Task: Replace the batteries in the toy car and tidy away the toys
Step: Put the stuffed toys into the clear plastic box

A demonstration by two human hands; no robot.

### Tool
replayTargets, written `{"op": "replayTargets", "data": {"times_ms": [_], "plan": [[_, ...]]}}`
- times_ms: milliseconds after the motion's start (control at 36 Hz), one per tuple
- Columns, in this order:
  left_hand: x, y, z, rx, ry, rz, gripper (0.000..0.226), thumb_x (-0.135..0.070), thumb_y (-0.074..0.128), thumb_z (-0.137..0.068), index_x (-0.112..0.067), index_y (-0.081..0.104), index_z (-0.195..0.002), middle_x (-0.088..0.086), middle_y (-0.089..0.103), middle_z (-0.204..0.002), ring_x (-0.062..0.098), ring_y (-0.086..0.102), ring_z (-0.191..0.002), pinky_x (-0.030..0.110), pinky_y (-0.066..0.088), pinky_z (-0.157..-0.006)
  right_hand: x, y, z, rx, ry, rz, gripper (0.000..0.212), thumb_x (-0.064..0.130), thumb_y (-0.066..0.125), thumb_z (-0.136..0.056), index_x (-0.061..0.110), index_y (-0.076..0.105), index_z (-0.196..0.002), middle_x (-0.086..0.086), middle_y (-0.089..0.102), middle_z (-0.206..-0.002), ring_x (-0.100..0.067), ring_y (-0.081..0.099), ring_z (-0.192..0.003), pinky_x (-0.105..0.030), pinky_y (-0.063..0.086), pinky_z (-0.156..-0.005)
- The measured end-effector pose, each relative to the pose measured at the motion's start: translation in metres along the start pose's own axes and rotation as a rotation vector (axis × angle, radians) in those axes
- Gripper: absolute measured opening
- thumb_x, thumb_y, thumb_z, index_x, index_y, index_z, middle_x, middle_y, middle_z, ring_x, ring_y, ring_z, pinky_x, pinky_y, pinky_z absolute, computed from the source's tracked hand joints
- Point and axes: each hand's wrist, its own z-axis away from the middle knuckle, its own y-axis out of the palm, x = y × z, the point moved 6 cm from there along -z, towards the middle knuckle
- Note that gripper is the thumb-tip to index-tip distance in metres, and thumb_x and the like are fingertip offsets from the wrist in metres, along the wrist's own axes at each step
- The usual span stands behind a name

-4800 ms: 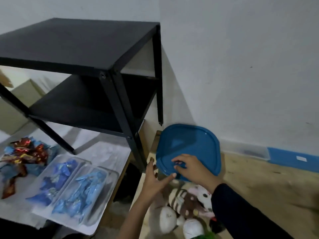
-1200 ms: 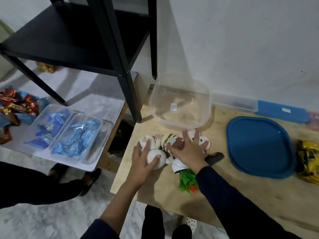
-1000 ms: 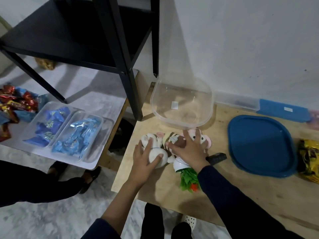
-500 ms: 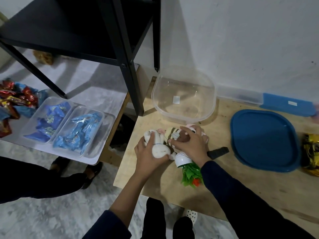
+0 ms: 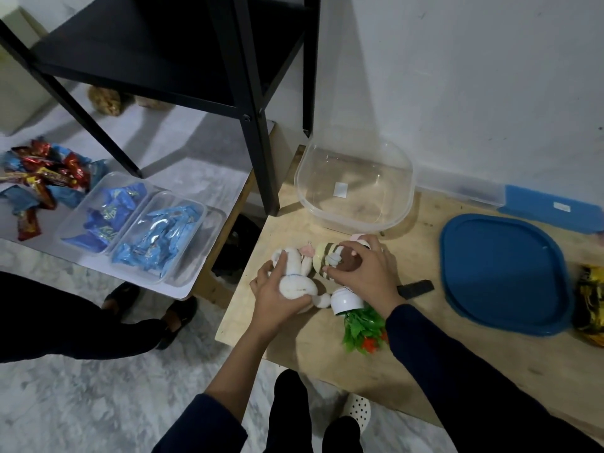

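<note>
Sleeves of dark cloth come in from the bottom edge, above a dotted white slipper (image 5: 358, 411) on the floor; both hands sit close together on the wooden desk (image 5: 327, 364). The left hand (image 5: 273, 307) has its fingers curled round a white plush rabbit (image 5: 294, 282); the right hand (image 5: 369, 279) is curled over a striped yellow-and-brown plush (image 5: 323, 259); a second ago both lay flat with fingers spread on these toys, and now they grip. The toys are still bunched together on the desk, just in front of the clear container (image 5: 403, 207); whether any is lifted I cannot tell. By the right wrist a white pot (image 5: 348, 299) lies tipped, green plastic leaves spilling toward the desk's near edge; a small black object (image 5: 416, 287) lies just right of that hand, and whether it belongs to the toy car I cannot tell. Further right the blue lid (image 5: 503, 273) lies flat on the desk, where some seconds ago the right hand held it up on edge; a yellow packet (image 5: 590, 305) lies just beside it. The container stands open near the wall, a white sticker on its base; a leg of the black shelf rack (image 5: 258, 142) stands at its left.
</note>
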Motion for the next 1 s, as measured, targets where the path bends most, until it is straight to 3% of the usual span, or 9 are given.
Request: {"op": "replayTargets", "data": {"times_ms": [139, 306, 444, 556, 639, 778, 889, 1000], "plan": [[-0.001, -0.006, 0.009, -0.031, -0.005, 0.047, 0.113, -0.063, 0.054, -0.038, -0.034, 0.03, -0.145, 0.004, 0.03, -0.146, 0.023, 0.024, -0.126, 0.029, 0.023, -0.094, 0.006, -0.009, 0.006, -0.003, -0.097, -0.042, 0.059, 0.045, 0.083, -0.06, 0.025, 0.063, -0.113, 0.004, 0.039, -0.12, -0.007, 0.032, -0.098, -0.02, 0.033, -0.085], [-0.008, -0.015, 0.026, -0.129, -0.004, 0.173, 0.111, -0.057, 0.058, -0.038, -0.031, 0.034, -0.144, 0.005, 0.033, -0.143, 0.019, 0.025, -0.124, 0.028, 0.024, -0.097, 0.011, -0.023, 0.023, -0.043, -0.206, -0.014, 0.058, 0.05, 0.081, -0.059, 0.032, 0.063, -0.11, 0.007, 0.039, -0.12, -0.022, 0.036, -0.105, -0.035, 0.041, -0.091], [-0.022, -0.022, 0.035, -0.211, 0.028, 0.296, 0.105, -0.05, 0.066, -0.043, -0.034, 0.037, -0.142, -0.002, 0.033, -0.138, 0.025, 0.033, -0.13, 0.048, 0.038, -0.106, 0.019, -0.048, 0.029, -0.122, -0.265, -0.088, 0.055, 0.045, 0.083, -0.058, 0.031, 0.065, -0.107, 0.011, 0.037, -0.115, -0.014, 0.033, -0.102, -0.032, 0.038, -0.093], [-0.053, -0.031, 0.035, -0.243, 0.134, 0.242, 0.104, -0.051, 0.062, -0.045, -0.034, 0.034, -0.144, -0.006, 0.032, -0.141, 0.017, 0.027, -0.127, 0.031, 0.027, -0.103, 0.029, -0.08, 0.026, -0.209, -0.317, -0.107, 0.056, 0.045, 0.083, -0.058, 0.031, 0.064, -0.108, 0.012, 0.036, -0.113, -0.019, 0.033, -0.107, -0.029, 0.035, -0.091], [-0.082, -0.038, 0.025, -0.248, 0.2, 0.213, 0.103, -0.05, 0.063, -0.046, -0.035, 0.034, -0.144, -0.012, 0.031, -0.138, 0.014, 0.026, -0.125, 0.029, 0.026, -0.101, 0.034, -0.106, 0.017, -0.299, -0.33, -0.082, 0.057, 0.047, 0.083, -0.058, 0.031, 0.063, -0.11, 0.007, 0.04, -0.117, -0.019, 0.033, -0.108, -0.028, 0.033, -0.089], [-0.127, -0.041, -0.012, -0.178, 0.314, 0.104, 0.101, -0.051, 0.064, -0.049, -0.038, 0.033, -0.143, -0.004, 0.033, -0.138, 0.016, 0.028, -0.123, 0.028, 0.028, -0.098, 0.03, -0.133, -0.01, -0.364, -0.311, -0.074, 0.059, 0.046, 0.083, -0.058, 0.033, 0.063, -0.111, 0.009, 0.039, -0.119, -0.022, 0.035, -0.108, -0.031, 0.036, -0.089], [-0.15, -0.034, -0.056, -0.03, 0.324, 0.103, 0.093, -0.028, 0.078, -0.062, -0.033, 0.033, -0.143, 0.001, 0.029, -0.141, 0.016, 0.032, -0.127, 0.024, 0.034, -0.096, 0.022, -0.132, -0.038, -0.332, -0.264, -0.054, 0.058, 0.049, 0.082, -0.056, 0.034, 0.063, -0.109, 0.013, 0.036, -0.117, -0.02, 0.033, -0.11, -0.031, 0.038, -0.091], [-0.162, -0.026, -0.098, 0.102, 0.293, 0.097, 0.092, -0.029, 0.077, -0.059, -0.036, 0.037, -0.142, 0.003, 0.038, -0.129, 0.021, 0.043, -0.118, 0.027, 0.044, -0.092, 0.021, -0.117, -0.061, -0.297, -0.232, -0.062, 0.059, 0.05, 0.084, -0.053, 0.034, 0.064, -0.106, 0.015, 0.034, -0.113, -0.02, 0.035, -0.108, -0.035, 0.04, -0.092]]}}
